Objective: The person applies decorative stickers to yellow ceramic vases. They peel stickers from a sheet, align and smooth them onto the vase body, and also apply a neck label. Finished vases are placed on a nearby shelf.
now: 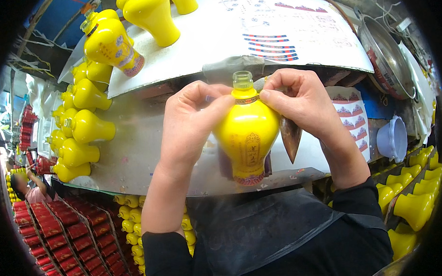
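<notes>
A glossy yellow bottle (245, 130) with a clear glass mouth stands upright in front of me, at the near side of the grey worktop. A narrow dark patterned decal strip (247, 100) curves round the front of its neck. My left hand (193, 112) pinches at the left end of the strip, thumb against the neck. With thumb and forefinger, my right hand (297, 99) pinches at the right end. A brown, pointed, horn-like tool (291, 140) hangs below my right palm, its upper part tucked in the fingers. Printed decals show on the bottle's belly and foot.
Several yellow bottles (90, 98) line the left side. A white board (217, 36) at the back bears strip decals (271, 47); a decal sheet (351, 114) lies right. Beyond are a metal pan (386, 54) and a pale basin (392, 139). Red boxes (64, 241) and a person (35, 190) are left.
</notes>
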`<action>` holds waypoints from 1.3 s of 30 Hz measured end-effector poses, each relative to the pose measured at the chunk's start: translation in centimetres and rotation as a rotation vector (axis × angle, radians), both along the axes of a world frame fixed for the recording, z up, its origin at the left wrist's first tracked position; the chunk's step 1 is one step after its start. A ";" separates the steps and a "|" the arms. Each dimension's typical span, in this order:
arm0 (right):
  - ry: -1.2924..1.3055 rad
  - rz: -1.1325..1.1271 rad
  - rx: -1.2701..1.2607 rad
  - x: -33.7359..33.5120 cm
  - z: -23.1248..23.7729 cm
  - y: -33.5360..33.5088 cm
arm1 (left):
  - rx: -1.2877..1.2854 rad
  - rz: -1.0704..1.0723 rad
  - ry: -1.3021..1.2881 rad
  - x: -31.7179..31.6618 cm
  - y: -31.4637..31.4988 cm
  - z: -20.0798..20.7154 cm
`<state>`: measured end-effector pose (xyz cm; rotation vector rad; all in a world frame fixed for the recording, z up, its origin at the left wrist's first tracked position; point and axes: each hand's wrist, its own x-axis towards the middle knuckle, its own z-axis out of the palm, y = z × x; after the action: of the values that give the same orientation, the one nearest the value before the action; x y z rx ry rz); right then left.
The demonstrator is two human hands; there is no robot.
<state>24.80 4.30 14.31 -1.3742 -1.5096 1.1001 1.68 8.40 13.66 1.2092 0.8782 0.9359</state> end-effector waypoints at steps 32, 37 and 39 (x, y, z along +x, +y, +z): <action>0.154 0.091 -0.048 0.5 0.7 0.2 | 0.047 0.016 0.006 -0.3 -0.6 0.1; -0.018 0.096 -0.017 0.8 1.2 0.0 | 0.051 0.010 0.014 -0.2 -0.6 0.4; -0.080 0.100 0.021 0.8 1.1 0.1 | 0.045 0.008 0.043 -0.2 -0.6 0.6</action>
<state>25.62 4.42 15.42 -1.3550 -1.6586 1.0978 1.50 7.77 14.22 1.2694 0.9006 0.9432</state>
